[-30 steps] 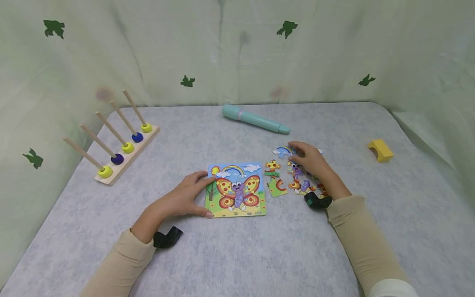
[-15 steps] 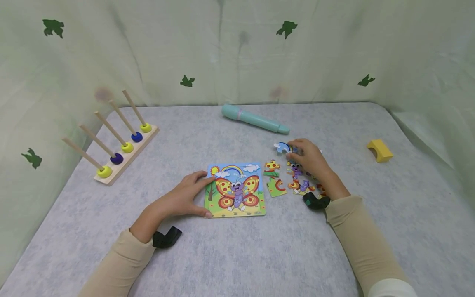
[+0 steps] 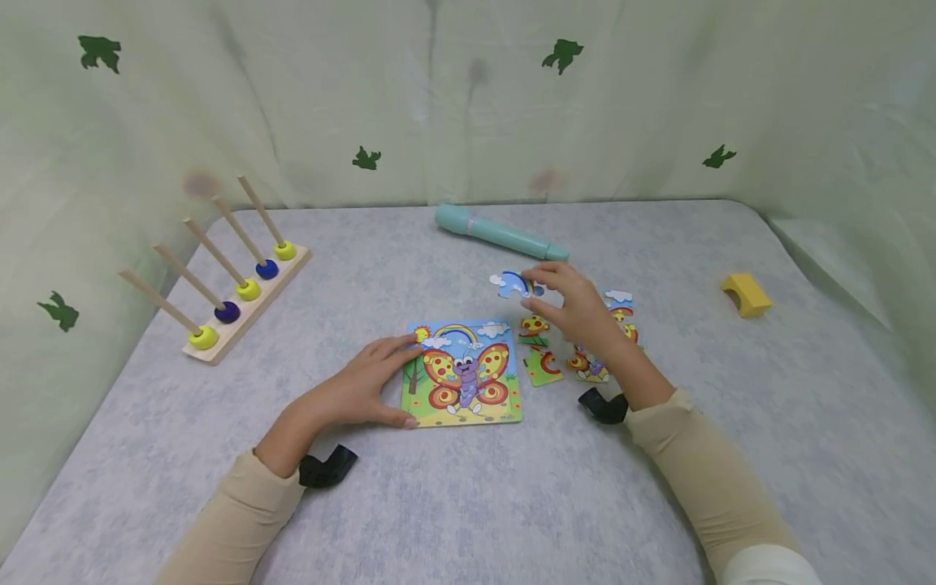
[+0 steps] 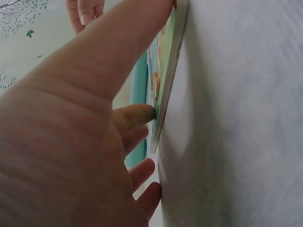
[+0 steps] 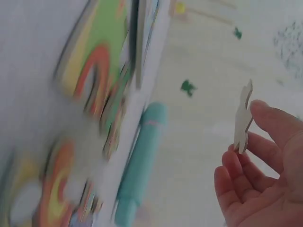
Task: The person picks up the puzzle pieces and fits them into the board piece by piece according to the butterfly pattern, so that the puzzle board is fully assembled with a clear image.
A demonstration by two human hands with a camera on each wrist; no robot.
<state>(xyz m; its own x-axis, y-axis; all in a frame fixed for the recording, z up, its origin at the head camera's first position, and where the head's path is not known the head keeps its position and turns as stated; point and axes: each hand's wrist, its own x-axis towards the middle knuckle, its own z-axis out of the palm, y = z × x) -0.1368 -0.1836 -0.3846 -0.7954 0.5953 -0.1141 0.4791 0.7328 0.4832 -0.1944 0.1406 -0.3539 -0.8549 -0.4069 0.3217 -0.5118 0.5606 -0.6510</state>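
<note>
A square butterfly puzzle board [image 3: 468, 382] lies flat on the table. My left hand [image 3: 366, 383] rests along its left side, thumb at the lower left corner and forefinger on the upper left; the left wrist view shows the fingers [image 4: 135, 113] spread and fairly straight. My right hand [image 3: 574, 305] pinches a blue puzzle piece [image 3: 512, 284] with a rainbow and cloud between thumb and fingertips, raised behind the board. Its pale, plain edge and back show in the right wrist view. Several loose puzzle pieces [image 3: 543, 367] lie right of the board, some partly hidden under the right forearm.
A teal microphone-shaped toy [image 3: 500, 233] lies behind the board. At the left stands a wooden peg stand [image 3: 244, 313] with yellow and blue beads on its rods. A yellow arch block [image 3: 747, 295] sits at the right. A pale curtain hangs behind the table.
The right hand has lifted the rainbow puzzle piece from among the loose pieces and moved it left, toward the board. The left hand stays at the board's left side.
</note>
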